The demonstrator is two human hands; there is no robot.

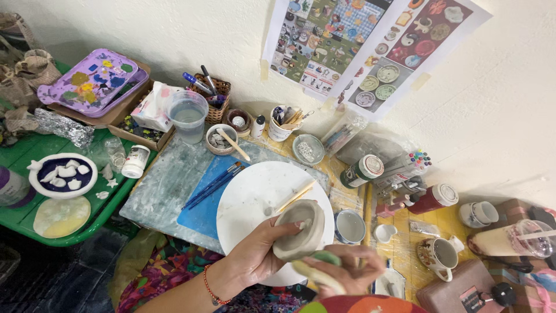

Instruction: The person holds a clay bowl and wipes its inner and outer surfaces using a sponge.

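Both hands meet low in view: the left hand (263, 246) curls its fingers closed around a grey clay bowl (299, 227) held over the white round board (255, 194), while the right hand (353, 269) pinches a yellow-green sponge (315, 272) against its underside. Shaping looks done — the bowl is formed but unpainted; smoothing seems underway.

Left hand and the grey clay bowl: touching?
Touching. The head view shows the left hand gripping the grey clay bowl, thumb inside the rim and fingers wrapped under it, over the white round board.
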